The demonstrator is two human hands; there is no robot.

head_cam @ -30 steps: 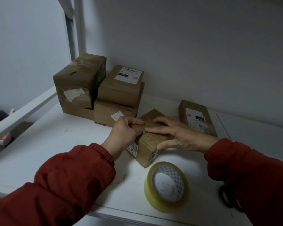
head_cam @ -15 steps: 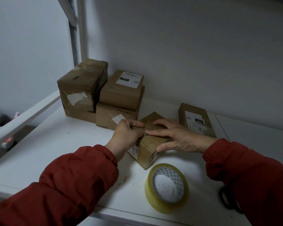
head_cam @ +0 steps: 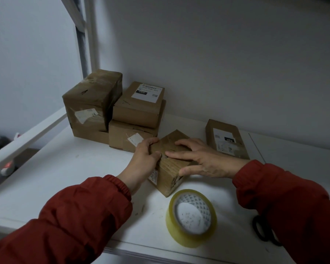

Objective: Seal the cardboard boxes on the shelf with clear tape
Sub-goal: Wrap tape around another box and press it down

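A small cardboard box (head_cam: pixel 170 168) sits cornerwise on the white shelf (head_cam: pixel 65 168). My left hand (head_cam: pixel 144 159) grips its left top edge, fingers curled over the flap. My right hand (head_cam: pixel 204 159) lies flat across the top, thumb pressed on the right side face. A roll of clear tape (head_cam: pixel 191 217) lies on its side just in front of the box, near the shelf's front edge. Neither hand touches the roll. Both sleeves are red.
Three boxes are stacked at the back left: a tall one (head_cam: pixel 91 103) and two flatter ones (head_cam: pixel 139 107). A flat labelled box (head_cam: pixel 226 140) lies behind my right hand. Black scissors (head_cam: pixel 263 231) peek out by my right sleeve. A white shelf post (head_cam: pixel 91 35) rises at the left.
The view has shifted slightly. My right hand has slid a little along the box top and my left hand stays curled on the left edge. The box has barely moved.
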